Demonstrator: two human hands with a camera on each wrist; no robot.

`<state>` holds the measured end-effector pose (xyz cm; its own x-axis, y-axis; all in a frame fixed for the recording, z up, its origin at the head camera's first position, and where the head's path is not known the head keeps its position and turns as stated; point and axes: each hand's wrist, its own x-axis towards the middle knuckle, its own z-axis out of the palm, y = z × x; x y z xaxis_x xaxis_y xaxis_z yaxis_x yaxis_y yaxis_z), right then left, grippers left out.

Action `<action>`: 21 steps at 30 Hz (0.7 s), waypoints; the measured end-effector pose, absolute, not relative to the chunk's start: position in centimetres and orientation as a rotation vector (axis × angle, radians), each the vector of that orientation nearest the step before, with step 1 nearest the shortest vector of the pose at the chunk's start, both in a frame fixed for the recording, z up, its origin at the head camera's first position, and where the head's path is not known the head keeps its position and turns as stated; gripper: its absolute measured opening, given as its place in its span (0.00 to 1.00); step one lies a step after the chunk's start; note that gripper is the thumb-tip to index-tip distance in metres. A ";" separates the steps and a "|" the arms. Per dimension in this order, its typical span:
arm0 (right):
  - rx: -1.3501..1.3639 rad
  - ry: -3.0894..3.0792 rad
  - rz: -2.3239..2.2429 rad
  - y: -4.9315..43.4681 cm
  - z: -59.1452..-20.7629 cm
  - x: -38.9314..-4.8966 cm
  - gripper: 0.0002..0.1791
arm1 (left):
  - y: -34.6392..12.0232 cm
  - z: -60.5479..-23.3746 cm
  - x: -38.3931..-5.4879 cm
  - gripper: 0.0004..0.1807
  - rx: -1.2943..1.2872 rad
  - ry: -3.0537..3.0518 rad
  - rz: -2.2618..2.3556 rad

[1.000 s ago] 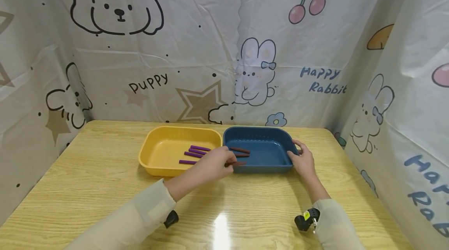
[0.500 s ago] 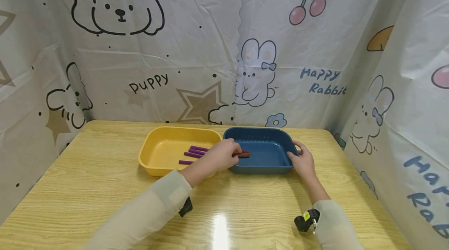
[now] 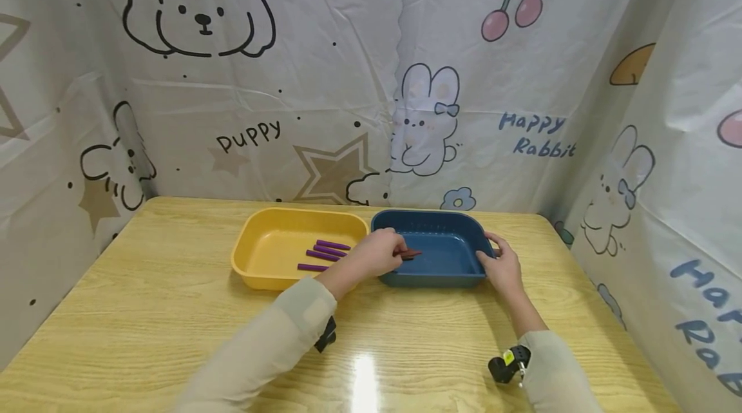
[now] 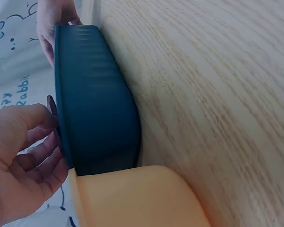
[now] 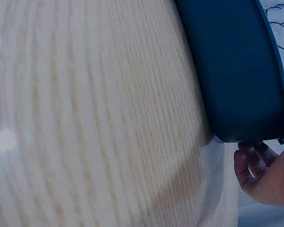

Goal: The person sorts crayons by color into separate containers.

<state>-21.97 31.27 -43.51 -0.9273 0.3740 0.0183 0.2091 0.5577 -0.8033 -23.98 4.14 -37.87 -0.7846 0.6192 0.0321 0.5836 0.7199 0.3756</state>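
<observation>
In the head view my left hand (image 3: 377,253) reaches over the left end of the blue tray (image 3: 431,281). Thumb and fingers pinch slim brown sticks (image 3: 411,252) with tapered tips; how many are in the grip I cannot tell. The left wrist view has one brown stick (image 4: 51,104) at the fingertips, just beyond the rim, the other fingers curled. My right hand (image 3: 503,266) grips the tray's right end, thumb over the rim and fingers round the outside. From the right wrist, fingers (image 5: 248,165) curl at the tray's end wall (image 5: 241,80).
A yellow tray (image 3: 263,283) stands against the left side of the blue one. Several purple sticks (image 3: 324,253) lie in it, partly behind my left forearm. A printed curtain (image 3: 348,46) hangs behind the wooden table (image 3: 429,348).
My left hand has moved right and slightly away from me, from the blue tray's front left corner to over its left part, with the brown stick. The right hand keeps its grip.
</observation>
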 end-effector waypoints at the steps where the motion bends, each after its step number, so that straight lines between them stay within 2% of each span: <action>1: -0.491 -2.604 1.302 31.3 -43.5 -21.9 0.29 | 4.3 -37.9 -24.1 0.08 0.991 2.822 0.565; 21: -0.487 -2.596 1.311 31.3 -43.4 -21.9 0.29 | 5.3 -39.2 -24.7 0.10 0.970 2.839 0.494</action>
